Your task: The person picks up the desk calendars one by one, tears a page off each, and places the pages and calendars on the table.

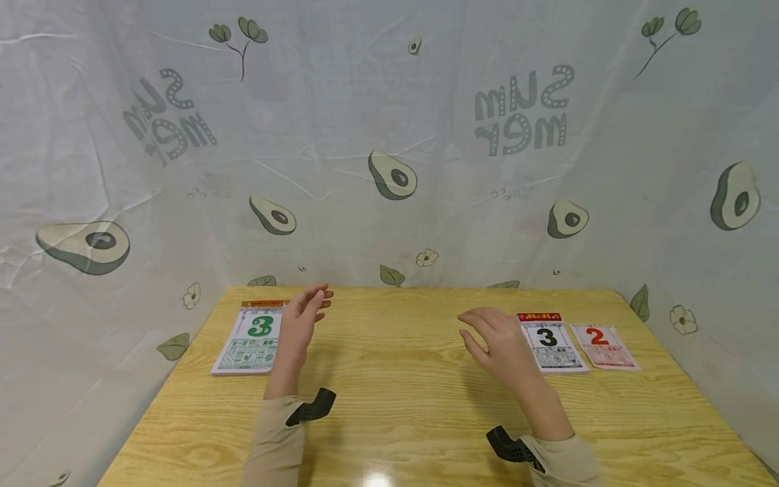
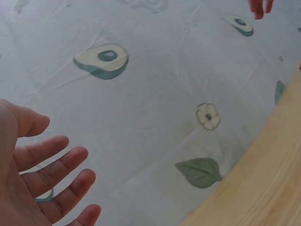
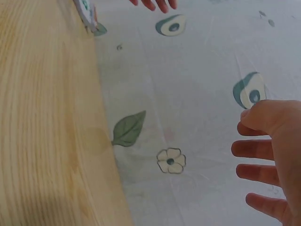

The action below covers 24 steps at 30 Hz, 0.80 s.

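Both hands hover over a wooden table, holding nothing. In the head view my left hand [image 1: 301, 319] overlaps the right edge of a thick tear-off calendar [image 1: 246, 341] with a green 3. Its fingers are spread and loosely bent in the left wrist view. My right hand [image 1: 500, 343] has relaxed, slightly bent fingers, and the right wrist view shows them apart from each other. Just right of that hand lies a smaller calendar [image 1: 552, 346] with a black 3 and a red top band. Beside it is a loose calendar sheet [image 1: 605, 346] with a red 2.
The light wooden table [image 1: 389, 379] ends at a pale curtain [image 1: 341, 101] printed with avocados, leaves and flowers, which hangs behind it and along both sides. A black wrist mount [image 1: 313, 407] sits on the left sleeve, and another black mount [image 1: 511, 448] on the right.
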Tool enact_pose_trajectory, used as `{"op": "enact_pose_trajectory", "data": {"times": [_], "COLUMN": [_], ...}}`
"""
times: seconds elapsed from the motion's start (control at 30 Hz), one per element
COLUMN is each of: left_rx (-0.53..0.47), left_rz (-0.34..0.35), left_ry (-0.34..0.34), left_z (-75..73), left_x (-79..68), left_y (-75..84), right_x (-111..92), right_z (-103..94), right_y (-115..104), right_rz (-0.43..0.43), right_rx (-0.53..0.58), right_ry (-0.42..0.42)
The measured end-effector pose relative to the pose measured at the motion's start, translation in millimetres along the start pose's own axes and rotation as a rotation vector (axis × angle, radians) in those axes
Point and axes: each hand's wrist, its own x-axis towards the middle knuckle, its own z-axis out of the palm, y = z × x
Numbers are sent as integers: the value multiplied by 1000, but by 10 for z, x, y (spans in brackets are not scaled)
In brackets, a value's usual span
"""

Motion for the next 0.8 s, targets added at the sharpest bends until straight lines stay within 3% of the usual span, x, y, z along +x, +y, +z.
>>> {"op": "enact_pose_trajectory", "data": {"times": [0.8], "left_rx": [28], "left_rz": [-93], "left_ry": [311], "left_z": [-804], "left_x": [-12], "left_y": [-80], "right_x": [0], "right_z": [297], "right_y": [-407], "right_rz": [-130], "right_rx": [61], "right_ry": [-78]}}
